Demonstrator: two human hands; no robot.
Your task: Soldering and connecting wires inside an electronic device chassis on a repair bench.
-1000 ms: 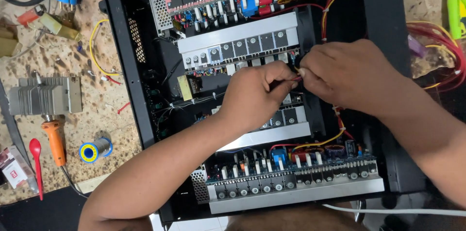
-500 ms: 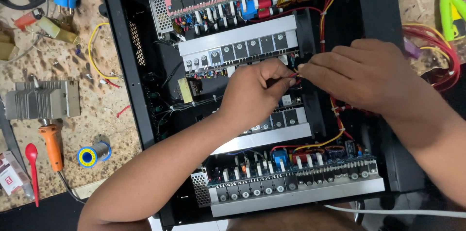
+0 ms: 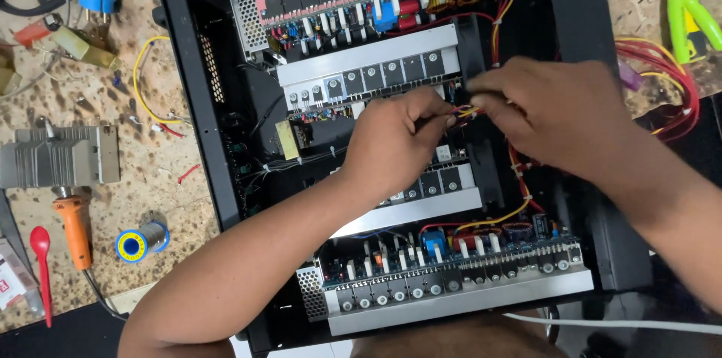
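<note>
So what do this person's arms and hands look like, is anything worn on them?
Both are bare: no gloves, sleeves, watch or rings show on the left hand or right hand. The forearms are uncovered up to the picture's edge.

- The left hand is bare: no glove, ring or band shows on it.
- The left forearm is bare along its whole visible length, with no sleeve, watch or bracelet, and it is uncovered right to the bottom edge of the view.
- The right hand is bare too, with no glove and no ring on the fingers that show.
- The right forearm is uncovered as far as the frame's right edge; no cuff or wristband is in view.
- Fingernails are too small and blurred to describe.
</note>
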